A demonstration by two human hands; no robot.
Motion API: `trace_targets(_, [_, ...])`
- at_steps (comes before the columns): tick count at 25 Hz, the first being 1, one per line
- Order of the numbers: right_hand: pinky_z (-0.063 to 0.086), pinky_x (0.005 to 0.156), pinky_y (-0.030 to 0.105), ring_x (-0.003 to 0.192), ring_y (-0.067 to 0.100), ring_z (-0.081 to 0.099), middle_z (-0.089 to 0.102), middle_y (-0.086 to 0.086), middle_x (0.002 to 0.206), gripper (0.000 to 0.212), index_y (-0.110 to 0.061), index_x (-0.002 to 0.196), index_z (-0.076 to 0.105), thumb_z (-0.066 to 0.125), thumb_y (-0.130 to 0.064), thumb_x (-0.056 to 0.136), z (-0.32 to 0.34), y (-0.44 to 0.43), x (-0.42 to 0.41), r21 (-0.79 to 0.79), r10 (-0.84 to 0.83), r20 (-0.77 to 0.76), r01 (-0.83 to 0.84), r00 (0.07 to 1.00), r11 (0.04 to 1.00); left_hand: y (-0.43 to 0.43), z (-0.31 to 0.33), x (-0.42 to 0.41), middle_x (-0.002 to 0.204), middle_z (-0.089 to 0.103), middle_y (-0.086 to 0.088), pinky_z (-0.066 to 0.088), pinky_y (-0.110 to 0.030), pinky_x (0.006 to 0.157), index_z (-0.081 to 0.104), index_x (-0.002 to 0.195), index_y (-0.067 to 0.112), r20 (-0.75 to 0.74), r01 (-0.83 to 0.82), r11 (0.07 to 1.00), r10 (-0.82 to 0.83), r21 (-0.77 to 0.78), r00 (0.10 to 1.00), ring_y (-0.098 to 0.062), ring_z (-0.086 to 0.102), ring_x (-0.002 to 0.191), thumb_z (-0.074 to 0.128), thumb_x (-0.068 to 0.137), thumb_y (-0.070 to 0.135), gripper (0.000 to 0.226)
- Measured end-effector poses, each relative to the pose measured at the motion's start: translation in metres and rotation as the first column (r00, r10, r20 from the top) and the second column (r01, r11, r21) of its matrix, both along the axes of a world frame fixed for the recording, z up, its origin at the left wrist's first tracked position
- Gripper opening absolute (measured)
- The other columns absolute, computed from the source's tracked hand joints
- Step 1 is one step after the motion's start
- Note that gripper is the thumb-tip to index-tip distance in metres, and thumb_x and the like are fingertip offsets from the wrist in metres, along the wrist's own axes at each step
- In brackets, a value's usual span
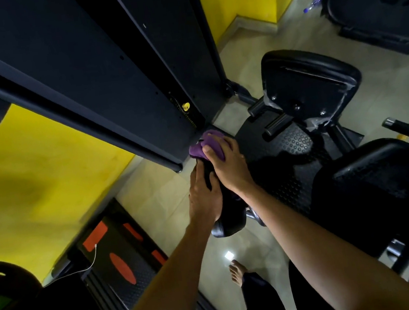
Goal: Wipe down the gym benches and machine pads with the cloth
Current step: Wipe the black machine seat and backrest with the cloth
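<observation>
The left hand (203,197) is gripping the pad (228,221) steady; the right hand (227,163) is clutching the cloth (197,150) against its far end (best wiping lengthwise, firmly).

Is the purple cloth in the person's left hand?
No, the right hand holds the purple cloth against the black pad, while the left hand grips the pad's side without any cloth.

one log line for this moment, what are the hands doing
phase: wiping | right hand: holds purple cloth against far end of black machine pad | left hand: grips pad's side
</observation>
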State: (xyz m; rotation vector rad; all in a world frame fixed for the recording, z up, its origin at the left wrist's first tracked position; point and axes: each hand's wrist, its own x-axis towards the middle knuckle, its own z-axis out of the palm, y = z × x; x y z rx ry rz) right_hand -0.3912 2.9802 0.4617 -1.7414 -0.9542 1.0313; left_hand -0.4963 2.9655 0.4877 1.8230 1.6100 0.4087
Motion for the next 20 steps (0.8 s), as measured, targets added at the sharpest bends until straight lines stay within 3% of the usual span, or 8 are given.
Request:
trace_targets(3, [0.043,0.108,0.037,0.122,0.017,0.055,0.047,0.002,0.143,0.049,-0.042,0.140,0.053,0.043,-0.065,0.098,-0.039,0.021,0.012,-0.066,-0.052,-0.213,0.039,0.976,0.997,-0.003,-0.006,0.003,0.153,0.042,-0.004,0.040,-0.016,0.086,0.020,0.158,0.040,-0.032,-0.021,1.000,0.021,0.001,0.999,-0.017,0.051,0.123,0.035,0.106,0.042,0.053])
trace_targets(5, [0.046,0.109,0.046,0.121,0.024,0.060,0.056,0.006,0.136,0.056,-0.046,0.133,0.057,0.038,-0.077,0.091,-0.084,0.027,0.019,-0.164,-0.085,-0.254,0.044,0.964,0.985,-0.002,-0.007,0.001,0.155,0.040,-0.003,0.036,-0.008,0.079,0.016,0.157,0.046,-0.033,0.001,1.000,-0.001,0.023,0.999,-0.011,0.050,0.117,0.034,0.107,0.041,0.054])
trace_targets(8, [0.043,0.110,0.051,0.128,0.036,0.056,0.058,0.014,0.140,0.061,-0.041,0.144,0.049,0.035,-0.074,0.094,-0.135,0.027,0.024,-0.347,-0.137,-0.307,0.023,0.942,0.938,0.002,-0.005,0.000,0.157,0.040,-0.002,0.044,-0.023,0.095,0.015,0.156,0.050,-0.009,0.029,0.999,-0.029,0.042,1.000,-0.019,0.051,0.129,0.032,0.107,0.043,0.052])
trace_targets(10, [0.041,0.112,0.051,0.130,0.037,0.054,0.056,0.014,0.142,0.061,-0.039,0.146,0.048,0.035,-0.070,0.095,-0.108,0.026,0.026,-0.402,-0.181,-0.280,0.056,0.943,0.914,0.001,-0.005,0.000,0.157,0.039,-0.002,0.041,-0.021,0.096,0.016,0.156,0.049,-0.023,0.026,0.999,-0.026,0.032,0.999,-0.018,0.049,0.131,0.031,0.107,0.043,0.052])
trace_targets(13, [0.035,0.116,0.050,0.137,0.036,0.045,0.045,0.007,0.153,0.071,-0.032,0.150,0.044,0.035,-0.073,0.093,-0.049,0.011,0.009,-0.290,-0.196,-0.200,0.133,0.960,0.948,0.002,-0.003,0.001,0.156,0.041,0.000,0.033,-0.005,0.086,0.020,0.157,0.043,-0.035,0.023,0.999,-0.021,0.040,0.999,-0.005,0.046,0.120,0.034,0.108,0.039,0.051])
trace_targets(16, [0.025,0.120,0.044,0.144,0.026,0.029,0.026,0.000,0.164,0.058,-0.039,0.155,0.036,0.042,-0.060,0.101,-0.024,-0.016,-0.010,-0.079,-0.121,-0.097,0.113,0.988,0.990,0.006,-0.007,0.000,0.146,0.051,-0.003,0.044,-0.023,0.097,0.035,0.154,0.028,-0.027,0.003,1.000,-0.002,0.029,1.000,-0.019,0.055,0.125,0.037,0.107,0.038,0.048])
trace_targets(18, [0.027,0.119,0.045,0.144,0.027,0.033,0.031,0.002,0.161,0.060,-0.041,0.153,0.037,0.039,-0.065,0.099,-0.042,-0.014,-0.007,-0.007,-0.121,-0.093,0.121,0.988,0.993,0.006,-0.007,0.000,0.139,0.053,0.005,0.043,-0.017,0.091,0.035,0.154,0.030,-0.027,0.022,1.000,-0.022,0.017,0.999,-0.014,0.056,0.119,0.034,0.106,0.041,0.049])
trace_targets(20, [0.035,0.116,0.049,0.136,0.034,0.047,0.045,0.008,0.150,0.068,-0.039,0.150,0.041,0.032,-0.075,0.093,-0.082,0.000,0.008,-0.115,-0.149,-0.136,0.134,0.979,0.984,0.005,-0.003,0.000,0.143,0.046,0.011,0.033,-0.003,0.085,0.023,0.156,0.042,-0.037,0.047,0.998,-0.046,0.031,0.998,-0.003,0.049,0.116,0.034,0.107,0.041,0.050])
